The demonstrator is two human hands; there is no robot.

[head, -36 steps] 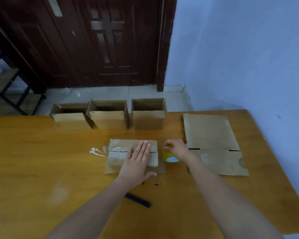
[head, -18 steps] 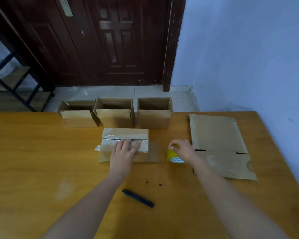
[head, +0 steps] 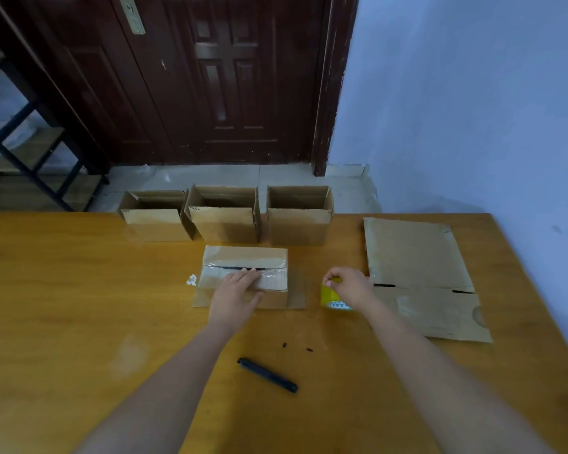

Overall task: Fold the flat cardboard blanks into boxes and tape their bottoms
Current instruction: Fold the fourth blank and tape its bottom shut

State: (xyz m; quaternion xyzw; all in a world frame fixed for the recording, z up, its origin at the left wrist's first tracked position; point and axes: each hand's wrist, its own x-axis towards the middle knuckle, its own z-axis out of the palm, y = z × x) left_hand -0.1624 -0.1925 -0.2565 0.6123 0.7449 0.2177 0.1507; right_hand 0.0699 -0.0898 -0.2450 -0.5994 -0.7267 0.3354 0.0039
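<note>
Pressing tape along the bottom seam of the upturned box (head: 245,273): my left hand (head: 233,296) lies flat, fingers straight on it. Right hand (head: 350,285) curls its grip round the tape roll (head: 333,298), just right. Flat blanks (head: 417,276) wait beyond. Next, I judge: cut tape, flip box.
</note>
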